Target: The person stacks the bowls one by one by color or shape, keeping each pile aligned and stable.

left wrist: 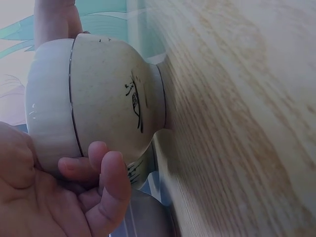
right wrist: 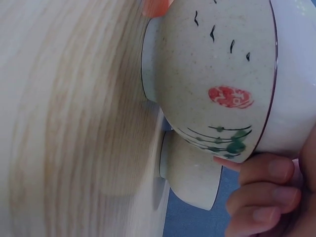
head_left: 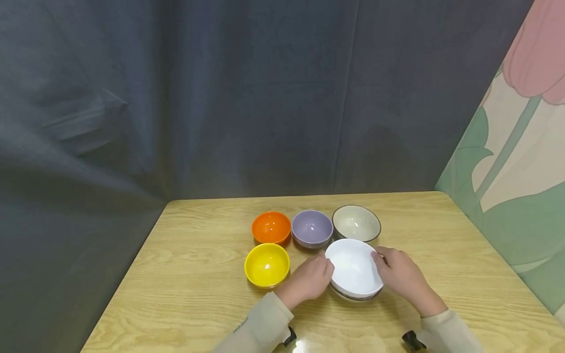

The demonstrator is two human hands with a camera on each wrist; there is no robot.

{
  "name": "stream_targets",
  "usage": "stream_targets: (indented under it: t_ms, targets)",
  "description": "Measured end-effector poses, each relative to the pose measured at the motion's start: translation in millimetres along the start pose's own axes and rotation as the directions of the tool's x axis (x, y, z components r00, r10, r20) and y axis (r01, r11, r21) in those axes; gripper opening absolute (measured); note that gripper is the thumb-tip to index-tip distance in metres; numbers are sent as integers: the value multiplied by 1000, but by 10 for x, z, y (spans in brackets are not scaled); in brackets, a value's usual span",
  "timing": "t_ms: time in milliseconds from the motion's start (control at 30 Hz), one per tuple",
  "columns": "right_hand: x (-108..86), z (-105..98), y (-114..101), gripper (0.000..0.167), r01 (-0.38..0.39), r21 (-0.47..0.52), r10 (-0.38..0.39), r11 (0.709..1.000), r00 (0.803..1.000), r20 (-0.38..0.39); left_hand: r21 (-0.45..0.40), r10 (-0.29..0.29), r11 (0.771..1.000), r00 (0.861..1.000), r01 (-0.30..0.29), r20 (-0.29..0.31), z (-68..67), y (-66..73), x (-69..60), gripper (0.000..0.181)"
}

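Observation:
A white bowl (head_left: 353,267) sits inside a cream bowl (left wrist: 111,89) with a dark rim, and the pair stands on the wooden table. At the white bowl's left rim, my left hand (head_left: 310,278) pinches it, thumb hidden in the left wrist view. Opposite, the right hand (head_left: 404,277) grips the right rim with the thumb over the edge. In the right wrist view the cream bowl shows a red seal and painted plants; some right fingers (right wrist: 266,195) curl close to its rim.
Behind the nested pair is another cream bowl (head_left: 355,221) with a dark rim. A purple bowl (head_left: 312,229), an orange bowl (head_left: 271,227) and a yellow bowl (head_left: 267,264) stand to the left. A dark curtain (head_left: 282,98) hangs behind the table (head_left: 185,279).

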State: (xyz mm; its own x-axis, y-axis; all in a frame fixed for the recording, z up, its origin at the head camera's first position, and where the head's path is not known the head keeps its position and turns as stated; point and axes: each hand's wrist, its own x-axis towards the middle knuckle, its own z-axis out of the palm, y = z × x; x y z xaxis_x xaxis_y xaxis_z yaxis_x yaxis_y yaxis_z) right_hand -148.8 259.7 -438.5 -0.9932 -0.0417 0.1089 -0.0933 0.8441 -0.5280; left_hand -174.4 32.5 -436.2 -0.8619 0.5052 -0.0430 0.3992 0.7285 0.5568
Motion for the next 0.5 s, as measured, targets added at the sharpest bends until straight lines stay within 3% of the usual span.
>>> stream_targets:
  t_ms: [500]
  targets:
    - [-11,-4,-4,43,-33,8,33,999,999,32,-25,-2,1000,1000,1,-18,27,-11,6,43]
